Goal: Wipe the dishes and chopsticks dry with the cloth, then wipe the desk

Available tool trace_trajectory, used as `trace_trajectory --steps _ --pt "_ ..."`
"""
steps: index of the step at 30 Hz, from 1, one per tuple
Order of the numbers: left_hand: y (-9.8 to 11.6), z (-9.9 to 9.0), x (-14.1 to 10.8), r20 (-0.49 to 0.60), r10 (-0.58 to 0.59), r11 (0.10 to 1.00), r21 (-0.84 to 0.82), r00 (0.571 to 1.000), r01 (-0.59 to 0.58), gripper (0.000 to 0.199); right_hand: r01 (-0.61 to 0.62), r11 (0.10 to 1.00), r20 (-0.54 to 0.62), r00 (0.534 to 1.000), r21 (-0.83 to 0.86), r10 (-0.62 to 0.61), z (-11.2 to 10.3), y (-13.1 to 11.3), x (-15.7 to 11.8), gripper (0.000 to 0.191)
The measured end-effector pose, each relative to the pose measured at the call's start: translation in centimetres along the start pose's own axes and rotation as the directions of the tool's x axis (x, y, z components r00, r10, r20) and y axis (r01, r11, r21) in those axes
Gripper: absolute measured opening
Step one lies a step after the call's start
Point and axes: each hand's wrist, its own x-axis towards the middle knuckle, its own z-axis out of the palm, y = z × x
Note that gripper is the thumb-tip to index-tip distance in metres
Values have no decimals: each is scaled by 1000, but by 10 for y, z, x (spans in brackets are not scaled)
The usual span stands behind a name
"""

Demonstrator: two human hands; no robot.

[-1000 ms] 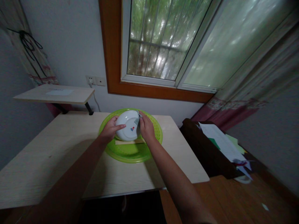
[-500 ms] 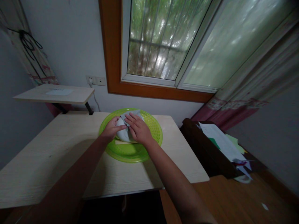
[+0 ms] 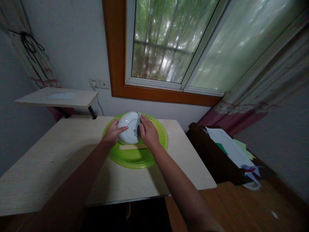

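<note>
1 white dish (image 3: 126, 129) over green tray (image 3: 135, 162), left hand (image 3: 112, 132) grasping its 9 o'clock rim; right hand (image 3: 149, 132) against gray cloth (image 3: 137, 125) at 3 o'clock, can't tell if gripping; chopsticks (image 3: 131, 147) at 6 o'clock.

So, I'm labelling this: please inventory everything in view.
Window: 1, brown frame, top
Curtains: 2, pale/pink, both sides
Cord: 1, black, left curtain
Wall plates: 2, white, left of window
Cable: 1, pale, below plates
Table: 1, pale, centre
Shelf: 1, pale, table's left
Sheet: 1, white, on shelf
Tray: 1, green, on table
Chopsticks: count unclear, pale, on tray
Dish: 1, white, over tray
Cloth: 1, grey, against dish
Furniture: 1, brown, right
Papers: several, mostly white, on furniture
Floor: 1, brown, below
Left hand: 1, bare, holding dish
Right hand: 1, bare, at cloth
</note>
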Motion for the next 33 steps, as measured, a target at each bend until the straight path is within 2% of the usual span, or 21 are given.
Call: trace_trajectory --steps 6,11,14,17,22,28,33 --pt "-3 -1 0 61 -5 1000 17 998 4 64 94 995 36 995 32 -95 -4 -3 1 48" --pt "-9 -3 0 138 -27 998 63 990 18 61 249 967 152 955 53 -254 -10 -16 3 47" --pt "-13 -4 2 167 -11 994 108 986 -7 60 284 957 177 941 52 -289 -11 -21 4 47" --pt "-17 -7 3 170 3 988 149 986 -28 59 230 973 139 962 37 -233 -10 -18 5 48" --pt "-18 -10 3 153 1 988 153 988 -25 58 53 998 30 998 33 -54 -4 -3 5 48" --pt "-9 -7 0 97 28 998 61 995 -34 61 -134 987 -56 989 93 140 1 13 1 48" --pt "0 -4 -1 41 40 999 -10 998 -40 63 -193 973 -54 978 129 201 1 13 1 53"
